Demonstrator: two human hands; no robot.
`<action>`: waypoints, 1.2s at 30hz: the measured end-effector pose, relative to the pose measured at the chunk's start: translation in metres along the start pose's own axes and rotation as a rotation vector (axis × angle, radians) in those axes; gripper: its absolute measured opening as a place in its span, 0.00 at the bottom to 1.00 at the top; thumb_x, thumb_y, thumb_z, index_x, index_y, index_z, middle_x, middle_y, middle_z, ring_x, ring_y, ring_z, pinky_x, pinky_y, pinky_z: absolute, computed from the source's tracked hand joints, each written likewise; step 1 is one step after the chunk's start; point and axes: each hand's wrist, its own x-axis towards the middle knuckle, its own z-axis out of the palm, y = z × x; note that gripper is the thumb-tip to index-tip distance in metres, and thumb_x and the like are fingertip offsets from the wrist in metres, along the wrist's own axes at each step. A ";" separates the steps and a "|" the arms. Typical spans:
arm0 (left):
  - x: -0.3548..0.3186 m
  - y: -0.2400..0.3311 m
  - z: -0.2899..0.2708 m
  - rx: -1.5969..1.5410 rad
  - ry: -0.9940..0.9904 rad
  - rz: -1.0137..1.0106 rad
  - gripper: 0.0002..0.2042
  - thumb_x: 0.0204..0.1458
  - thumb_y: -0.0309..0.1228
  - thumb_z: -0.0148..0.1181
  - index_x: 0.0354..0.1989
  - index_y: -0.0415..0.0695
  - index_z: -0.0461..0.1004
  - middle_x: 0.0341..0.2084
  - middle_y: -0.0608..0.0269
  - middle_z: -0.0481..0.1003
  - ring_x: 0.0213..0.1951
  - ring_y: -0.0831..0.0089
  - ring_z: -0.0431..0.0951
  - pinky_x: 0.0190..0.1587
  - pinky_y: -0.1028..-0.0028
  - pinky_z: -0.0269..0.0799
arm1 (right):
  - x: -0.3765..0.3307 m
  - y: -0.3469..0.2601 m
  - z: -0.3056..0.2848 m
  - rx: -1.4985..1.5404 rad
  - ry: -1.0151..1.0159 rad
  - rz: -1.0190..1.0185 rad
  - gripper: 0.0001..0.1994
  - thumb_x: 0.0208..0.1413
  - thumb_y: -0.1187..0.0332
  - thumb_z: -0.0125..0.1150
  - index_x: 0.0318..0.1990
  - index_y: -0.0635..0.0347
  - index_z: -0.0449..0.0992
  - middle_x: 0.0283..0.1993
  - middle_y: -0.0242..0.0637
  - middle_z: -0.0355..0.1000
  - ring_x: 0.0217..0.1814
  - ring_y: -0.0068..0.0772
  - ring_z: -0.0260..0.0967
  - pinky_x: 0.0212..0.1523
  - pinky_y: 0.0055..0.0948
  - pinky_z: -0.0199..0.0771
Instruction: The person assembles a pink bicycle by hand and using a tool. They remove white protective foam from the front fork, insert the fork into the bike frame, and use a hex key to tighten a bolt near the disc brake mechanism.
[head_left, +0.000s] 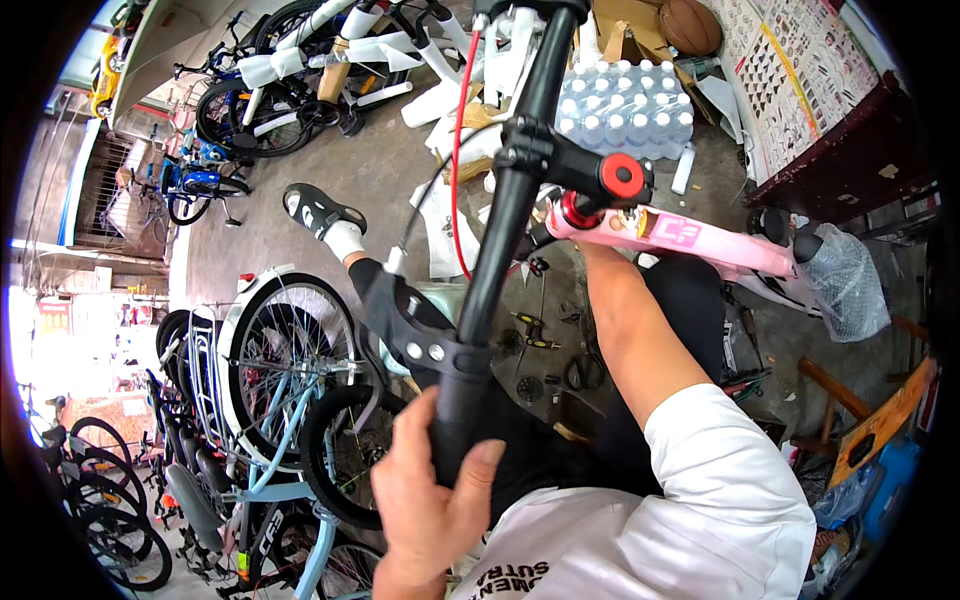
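A black handlebar [512, 195] runs upward in front of me, joined by a black stem [572, 165] with a red round cap to a pink bicycle frame [700, 240]. My left hand [430, 500] is closed around the handlebar's near end, thumb on the right side. Just beyond it, a black brake lever [425, 345] is clamped to the bar. A red cable [464, 150] hangs from the bar's far part. My right forearm [635, 320] reaches up under the pink frame, which hides the hand and its fingers. Clear bubble wrap [848, 280] covers the frame's right end.
Below the bar, a yellow-and-black tool [536, 331] lies on the floor. A light-blue bicycle [270, 490] stands at left, with several others behind. Shrink-wrapped bottles [625, 105] and a basketball [690, 27] are at the back. A wooden stool [880, 420] stands at right.
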 end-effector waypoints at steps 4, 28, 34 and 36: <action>0.009 -0.021 0.032 -0.195 -0.106 -0.186 0.25 0.52 0.30 0.67 0.56 0.33 0.65 0.27 0.53 0.77 0.25 0.68 0.78 0.31 0.73 0.73 | -0.002 0.041 0.001 -0.180 -0.086 0.008 0.27 0.49 0.57 0.67 0.56 0.57 0.72 0.57 0.44 0.72 0.59 0.42 0.67 0.59 0.39 0.66; -0.026 -0.043 0.091 -0.875 -0.094 -0.224 0.30 0.62 0.35 0.57 0.65 0.32 0.51 0.33 0.51 0.71 0.18 0.78 0.69 0.20 0.80 0.65 | -0.125 0.019 -0.009 0.391 -0.370 0.526 0.10 0.56 0.71 0.55 0.45 0.60 0.75 0.40 0.43 0.76 0.45 0.40 0.75 0.48 0.37 0.72; -0.070 -0.068 0.102 -0.913 -0.086 -0.199 0.29 0.61 0.34 0.58 0.64 0.33 0.52 0.34 0.52 0.71 0.20 0.79 0.69 0.22 0.82 0.65 | -0.175 0.002 -0.057 1.041 -0.296 0.455 0.21 0.50 0.78 0.53 0.54 0.58 0.67 0.49 0.33 0.72 0.53 0.26 0.67 0.55 0.28 0.64; -0.077 -0.072 0.104 -0.924 -0.080 -0.189 0.29 0.61 0.34 0.57 0.64 0.33 0.52 0.33 0.53 0.71 0.20 0.79 0.68 0.22 0.82 0.65 | -0.176 -0.025 -0.067 1.145 -0.300 0.396 0.25 0.51 0.73 0.56 0.59 0.57 0.64 0.55 0.32 0.68 0.57 0.25 0.63 0.59 0.27 0.60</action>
